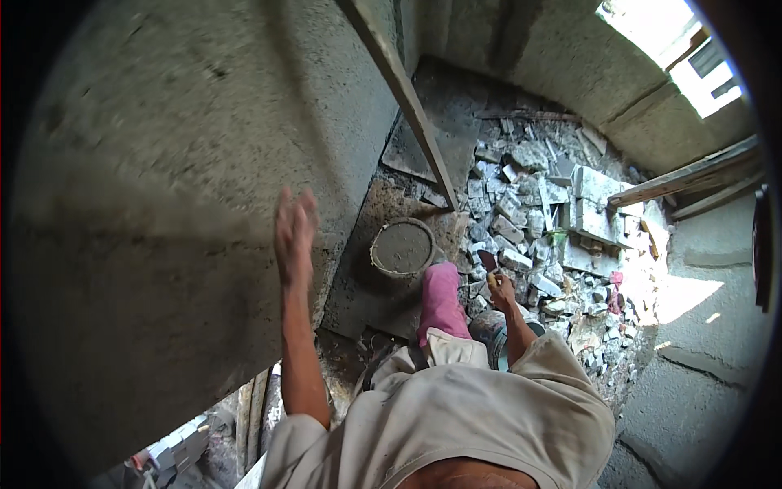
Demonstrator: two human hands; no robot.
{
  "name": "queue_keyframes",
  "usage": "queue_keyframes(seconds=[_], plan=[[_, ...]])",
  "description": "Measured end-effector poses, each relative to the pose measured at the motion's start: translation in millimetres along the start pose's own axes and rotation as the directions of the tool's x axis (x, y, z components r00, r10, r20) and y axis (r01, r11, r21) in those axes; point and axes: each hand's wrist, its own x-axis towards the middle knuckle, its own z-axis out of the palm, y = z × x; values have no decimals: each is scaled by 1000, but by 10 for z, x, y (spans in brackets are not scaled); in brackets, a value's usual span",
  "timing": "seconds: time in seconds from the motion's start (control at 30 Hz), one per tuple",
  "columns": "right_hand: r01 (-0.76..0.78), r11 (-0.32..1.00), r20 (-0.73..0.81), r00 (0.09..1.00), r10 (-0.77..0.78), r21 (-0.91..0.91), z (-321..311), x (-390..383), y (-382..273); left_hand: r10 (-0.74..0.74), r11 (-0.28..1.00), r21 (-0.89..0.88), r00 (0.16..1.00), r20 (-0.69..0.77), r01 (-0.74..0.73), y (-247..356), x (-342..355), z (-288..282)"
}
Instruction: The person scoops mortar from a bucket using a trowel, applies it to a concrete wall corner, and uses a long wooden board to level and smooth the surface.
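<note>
Hands are occupying separate positions. The left hand (pixel 296 232) is hovering in front of the rough grey wall (pixel 195 122), its fingers extending upward, mostly straight and slightly blurred; it is gripping nothing. Whether it is making contact with the wall cannot be told. The right hand (pixel 503 289) is wrapping its fingers around the yellowish handle of a trowel (pixel 488 261). The dark blade is pointing away from the body and slightly leftward, appearing against the rubble (pixel 509 222).

A round container (pixel 375 254) is standing on the mortar-stained floor (pixel 349 295), between the two hands and forward of the pink-covered leg (pixel 442 297). Wet grey mix (pixel 405 247) is filling it nearly to the rim. The trowel is remaining clear of this container, to its right.

Beyond the container, a long wooden plank (pixel 411 110) is standing at a slant. Pale blocks (pixel 596 204) are lying stacked on the right side of the rubble, and a timber beam (pixel 692 173) is extending toward them.
</note>
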Motion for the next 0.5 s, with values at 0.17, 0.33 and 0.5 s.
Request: queue_keyframes(seconds=[0.17, 0.33, 0.5], plan=[[27, 998, 128, 992, -19, -58, -85, 776, 241, 238, 971, -13, 967, 95, -238, 428, 1847, 969], [-250, 959, 220, 951, 217, 132, -160, 950, -82, 383, 908, 160, 922, 64, -388, 977, 2762, 1411], [-391, 920, 176, 908, 380, 26, -428, 790, 194, 415, 858, 276, 902, 122, -432, 890, 3315, 1691]])
